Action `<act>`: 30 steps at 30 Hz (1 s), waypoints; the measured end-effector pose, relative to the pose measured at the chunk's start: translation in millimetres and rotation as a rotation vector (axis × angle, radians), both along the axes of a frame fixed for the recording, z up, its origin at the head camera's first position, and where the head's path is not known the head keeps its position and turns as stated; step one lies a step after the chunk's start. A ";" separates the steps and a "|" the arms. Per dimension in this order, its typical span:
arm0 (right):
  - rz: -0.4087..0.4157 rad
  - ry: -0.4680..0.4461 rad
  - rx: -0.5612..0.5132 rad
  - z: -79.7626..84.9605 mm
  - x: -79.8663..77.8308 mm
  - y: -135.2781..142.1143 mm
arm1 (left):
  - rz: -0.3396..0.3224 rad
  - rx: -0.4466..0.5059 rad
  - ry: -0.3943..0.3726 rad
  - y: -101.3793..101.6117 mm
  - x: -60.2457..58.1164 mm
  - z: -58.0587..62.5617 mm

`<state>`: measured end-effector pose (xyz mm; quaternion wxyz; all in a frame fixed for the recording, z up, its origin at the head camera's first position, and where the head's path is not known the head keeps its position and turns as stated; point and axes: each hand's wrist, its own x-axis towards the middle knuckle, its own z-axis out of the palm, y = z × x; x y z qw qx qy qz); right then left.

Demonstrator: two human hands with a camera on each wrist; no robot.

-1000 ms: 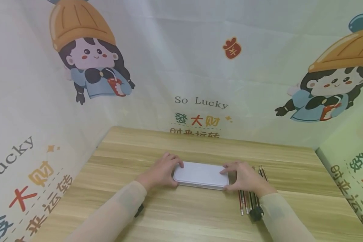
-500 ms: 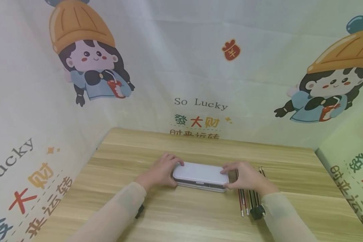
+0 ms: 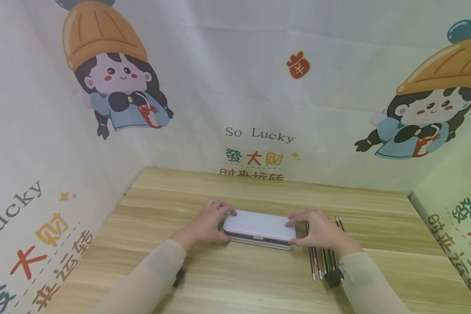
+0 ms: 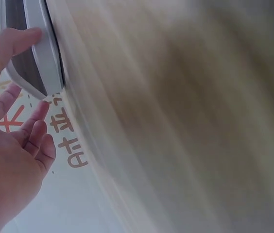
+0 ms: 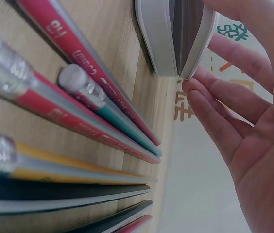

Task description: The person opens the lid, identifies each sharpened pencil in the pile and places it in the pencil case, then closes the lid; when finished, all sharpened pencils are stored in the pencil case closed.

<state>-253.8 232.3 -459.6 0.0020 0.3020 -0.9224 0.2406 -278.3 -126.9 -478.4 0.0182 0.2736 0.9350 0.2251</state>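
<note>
A white pencil case [image 3: 261,224] rests on the wooden table between my hands. Its lid [image 3: 255,221] is raised a little along the front, leaving a dark gap above the lower half. My left hand [image 3: 209,223] grips the left end; in the left wrist view the thumb [image 4: 27,39] presses on the white lower half. At the right end my right hand [image 3: 318,227] pinches the lid, thumb at the front corner and fingers on top and behind. Part of the right thumb is cut off in the right wrist view.
Several pencils [image 5: 93,121] with eraser ends lie on the table just right of the case, partly under my right hand and forearm. The wooden table [image 3: 235,279] meets a printed cloth backdrop [image 3: 204,87] at the back and sides.
The lid, down on the lower half one second ago, has risen at its front edge and shows a dark gap. Both hands stay at the case's ends.
</note>
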 end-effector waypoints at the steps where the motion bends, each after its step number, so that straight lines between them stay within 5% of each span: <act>1: 0.000 0.001 -0.004 0.1 0.1 0.2 | 0.000 0.004 -0.002 -0.6 0.0 0.2; 30: -0.099 -0.124 -0.178 5.6 2.1 3.4 | 0.125 0.172 -0.167 -6.2 2.4 2.2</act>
